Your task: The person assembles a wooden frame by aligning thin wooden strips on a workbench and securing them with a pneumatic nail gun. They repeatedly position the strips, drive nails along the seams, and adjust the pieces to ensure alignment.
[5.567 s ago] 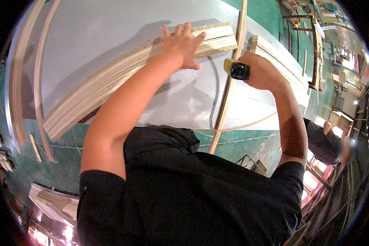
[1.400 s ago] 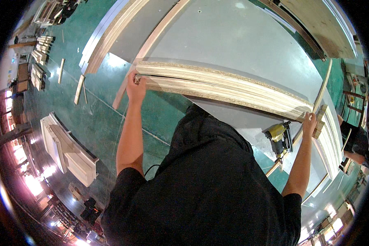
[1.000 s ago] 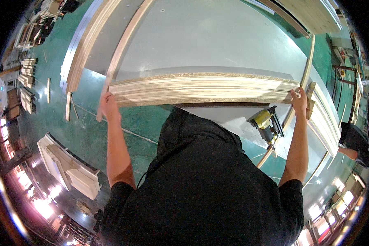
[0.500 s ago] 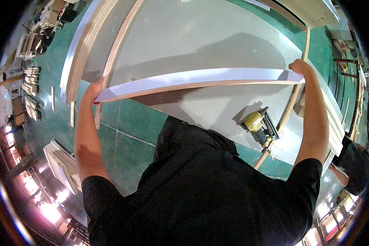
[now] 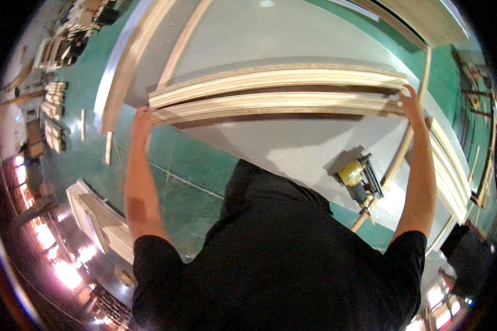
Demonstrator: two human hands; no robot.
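A long pair of pale plywood strips (image 5: 248,78), layered along their edges with a dark gap between them, spans crosswise in front of me above a large grey panel (image 5: 226,41). My left hand (image 5: 143,117) is closed at the left end, most of its fingers hidden. At the other end my right hand (image 5: 410,102) grips with bent fingers. Below the strips, toward my right arm, a yellow-and-black nail gun (image 5: 352,175) lies on the panel.
Long boards (image 5: 128,66) lie along the panel's left side beside a thin wooden strip (image 5: 183,44). More layered boards (image 5: 447,171) lie right of my right forearm. A person in dark clothing (image 5: 469,248) is at lower right. White boards (image 5: 96,218) stand at lower left above the green floor (image 5: 182,165).
The held piece showed a smooth white face and has been turned, so its layered edges and dark gap now show. Both hands still hold its ends.
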